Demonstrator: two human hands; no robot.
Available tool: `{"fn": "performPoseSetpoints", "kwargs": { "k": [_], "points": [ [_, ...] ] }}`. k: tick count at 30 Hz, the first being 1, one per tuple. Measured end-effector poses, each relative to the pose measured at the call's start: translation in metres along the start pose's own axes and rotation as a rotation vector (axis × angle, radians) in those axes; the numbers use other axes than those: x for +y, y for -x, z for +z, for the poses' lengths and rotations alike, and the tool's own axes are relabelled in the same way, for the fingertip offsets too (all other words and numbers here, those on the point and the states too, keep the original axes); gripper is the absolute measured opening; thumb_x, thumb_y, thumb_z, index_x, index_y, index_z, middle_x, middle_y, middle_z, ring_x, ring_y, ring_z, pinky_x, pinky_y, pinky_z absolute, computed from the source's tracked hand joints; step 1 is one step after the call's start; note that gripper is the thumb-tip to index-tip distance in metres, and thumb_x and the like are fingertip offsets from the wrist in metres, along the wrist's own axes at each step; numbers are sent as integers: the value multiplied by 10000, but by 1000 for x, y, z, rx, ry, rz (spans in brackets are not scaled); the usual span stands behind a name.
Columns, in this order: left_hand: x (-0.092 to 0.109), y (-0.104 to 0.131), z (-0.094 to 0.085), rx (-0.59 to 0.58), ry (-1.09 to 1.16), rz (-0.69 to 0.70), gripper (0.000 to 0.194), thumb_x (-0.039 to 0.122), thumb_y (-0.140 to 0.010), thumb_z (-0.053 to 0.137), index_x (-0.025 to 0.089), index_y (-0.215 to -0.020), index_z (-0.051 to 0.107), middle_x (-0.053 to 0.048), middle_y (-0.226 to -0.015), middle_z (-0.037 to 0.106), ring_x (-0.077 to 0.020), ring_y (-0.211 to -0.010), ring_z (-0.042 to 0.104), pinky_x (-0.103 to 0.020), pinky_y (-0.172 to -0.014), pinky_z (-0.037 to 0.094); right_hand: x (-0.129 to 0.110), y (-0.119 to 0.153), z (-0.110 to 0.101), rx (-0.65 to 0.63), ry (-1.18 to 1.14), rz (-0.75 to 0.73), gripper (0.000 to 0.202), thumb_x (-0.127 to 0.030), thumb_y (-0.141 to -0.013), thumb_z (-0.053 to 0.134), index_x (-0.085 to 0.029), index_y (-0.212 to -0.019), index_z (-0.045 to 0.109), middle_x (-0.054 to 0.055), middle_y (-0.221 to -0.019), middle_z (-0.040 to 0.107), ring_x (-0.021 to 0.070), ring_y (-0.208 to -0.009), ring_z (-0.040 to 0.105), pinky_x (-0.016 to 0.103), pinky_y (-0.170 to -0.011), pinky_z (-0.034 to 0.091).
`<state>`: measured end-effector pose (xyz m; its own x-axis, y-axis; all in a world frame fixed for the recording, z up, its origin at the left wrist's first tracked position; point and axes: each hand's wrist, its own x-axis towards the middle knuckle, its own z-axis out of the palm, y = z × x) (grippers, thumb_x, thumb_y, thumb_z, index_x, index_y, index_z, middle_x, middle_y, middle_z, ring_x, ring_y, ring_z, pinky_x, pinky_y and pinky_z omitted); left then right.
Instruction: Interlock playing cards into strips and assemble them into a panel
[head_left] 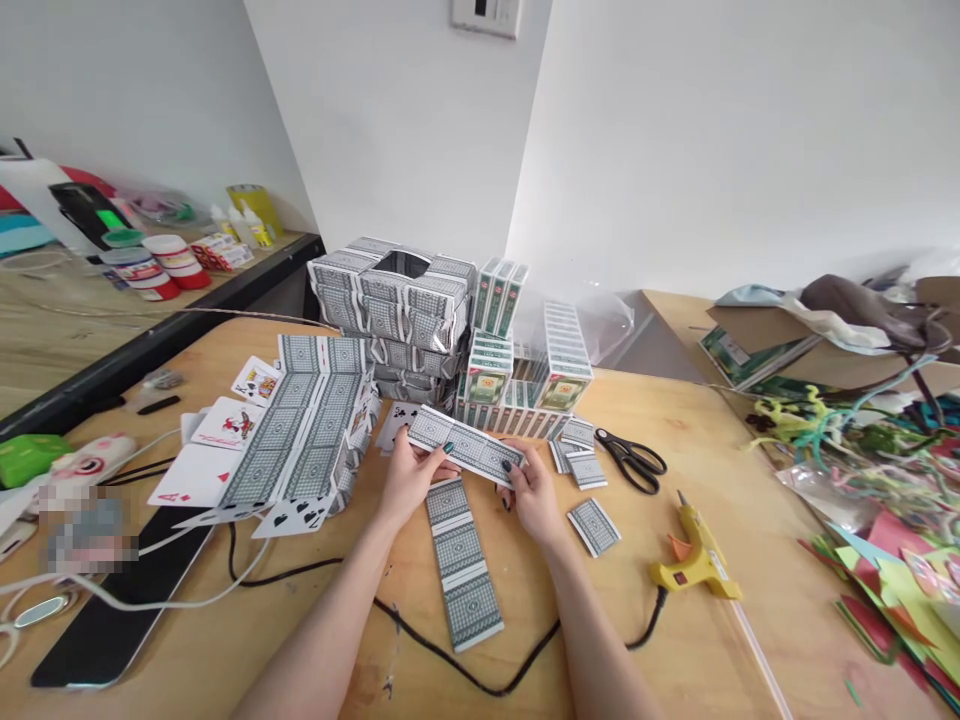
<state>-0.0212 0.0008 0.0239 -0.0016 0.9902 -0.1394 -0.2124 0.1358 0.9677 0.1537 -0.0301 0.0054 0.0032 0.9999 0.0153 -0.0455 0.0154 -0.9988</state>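
Note:
Between my two hands is a strip of joined playing cards, patterned backs facing up. My left hand pinches its left end, thumb on top. At the right end my right hand grips it with thumb and fingers. Just below, a second card strip lies flat on the table. To the left stands a folded card structure with loose cards around it. Small cut card pieces lie to the right of my right hand, near black-handled scissors.
A yellow glue gun lies at right, its black cord crossing the table in front. Behind stand stacked card-covered boxes and card packs. A phone and white cables are at left; paper scraps at far right.

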Motion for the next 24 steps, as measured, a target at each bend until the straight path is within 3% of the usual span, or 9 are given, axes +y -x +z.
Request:
{"fn": "performPoseSetpoints", "kwargs": {
  "k": [24],
  "points": [
    [-4, 3, 11, -47, 29, -22, 411, 299, -644, 661, 198, -876, 338, 24, -714, 607, -143, -545, 640, -275, -508, 563, 0, 1, 2, -19, -76, 12, 338, -414, -806, 448, -207, -1067, 391, -70, -530, 501, 88, -371, 454, 216, -395, 405]
  ]
}}
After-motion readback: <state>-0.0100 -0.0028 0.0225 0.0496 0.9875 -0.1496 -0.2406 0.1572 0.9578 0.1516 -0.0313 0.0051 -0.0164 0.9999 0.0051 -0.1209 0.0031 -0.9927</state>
